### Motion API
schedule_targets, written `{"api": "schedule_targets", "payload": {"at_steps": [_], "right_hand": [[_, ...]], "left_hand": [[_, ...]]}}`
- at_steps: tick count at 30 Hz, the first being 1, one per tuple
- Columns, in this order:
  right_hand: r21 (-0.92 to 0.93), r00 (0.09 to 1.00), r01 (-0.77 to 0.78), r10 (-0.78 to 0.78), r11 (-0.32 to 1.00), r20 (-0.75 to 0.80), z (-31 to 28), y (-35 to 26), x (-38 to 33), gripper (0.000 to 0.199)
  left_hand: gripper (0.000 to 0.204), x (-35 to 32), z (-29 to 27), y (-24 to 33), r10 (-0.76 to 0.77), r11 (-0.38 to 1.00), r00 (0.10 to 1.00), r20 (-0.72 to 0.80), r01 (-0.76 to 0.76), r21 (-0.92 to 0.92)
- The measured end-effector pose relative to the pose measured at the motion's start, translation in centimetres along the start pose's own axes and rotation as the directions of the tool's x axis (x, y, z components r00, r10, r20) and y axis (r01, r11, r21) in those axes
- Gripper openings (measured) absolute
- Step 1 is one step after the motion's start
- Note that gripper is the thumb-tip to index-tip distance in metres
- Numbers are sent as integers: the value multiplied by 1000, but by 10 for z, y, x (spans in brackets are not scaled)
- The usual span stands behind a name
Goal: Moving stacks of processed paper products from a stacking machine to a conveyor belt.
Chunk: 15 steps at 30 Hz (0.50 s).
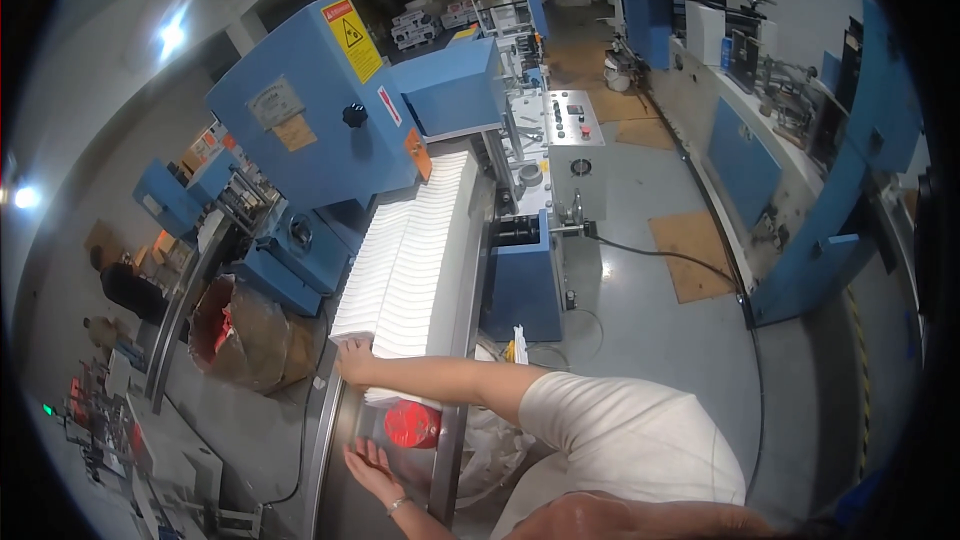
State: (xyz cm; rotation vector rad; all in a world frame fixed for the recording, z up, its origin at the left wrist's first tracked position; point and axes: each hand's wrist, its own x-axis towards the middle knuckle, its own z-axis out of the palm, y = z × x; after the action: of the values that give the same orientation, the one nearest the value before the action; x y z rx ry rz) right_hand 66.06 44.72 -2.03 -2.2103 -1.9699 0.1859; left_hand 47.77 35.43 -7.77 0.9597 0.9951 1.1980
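Note:
Two long rows of folded white paper sheets (pixel 413 260), standing on edge like tissues, lie side by side on a metal trough (pixel 455 370) leading out of a blue machine. My right arm, in a white short sleeve, reaches across the near end of the rows. The fingers of my right hand (pixel 355 364) are spread against the near end of the left row. Just nearer stands a red round-ended block (pixel 412 424) in the trough, touched by neither hand. My left hand (pixel 374 470), with a bracelet at the wrist, is palm up beside it, fingers apart and holding nothing.
The blue machine housing (pixel 320 105) with a black knob rises over the far end of the trough. A control panel (pixel 573 118) stands to its right. A large open brown bag (pixel 250 335) sits on the floor at left. A black cable (pixel 660 253) crosses the floor at right.

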Motion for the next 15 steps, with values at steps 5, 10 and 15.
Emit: {"api": "schedule_targets", "payload": {"at_steps": [5,10,15], "right_hand": [[3,997,-6,6,1000,-83,7,-3,6,54],[86,979,72,-54,994,-195,2,-9,-8,49],[275,937,312,-247,909,-248,-29,-32,-67,55]], "left_hand": [[50,0,-7,-4,-42,999,999,-29,42,3],[46,9,-15,-8,-11,998,997,-81,15,55],[43,13,-23,-6,6,997,985,-175,6,71]]}}
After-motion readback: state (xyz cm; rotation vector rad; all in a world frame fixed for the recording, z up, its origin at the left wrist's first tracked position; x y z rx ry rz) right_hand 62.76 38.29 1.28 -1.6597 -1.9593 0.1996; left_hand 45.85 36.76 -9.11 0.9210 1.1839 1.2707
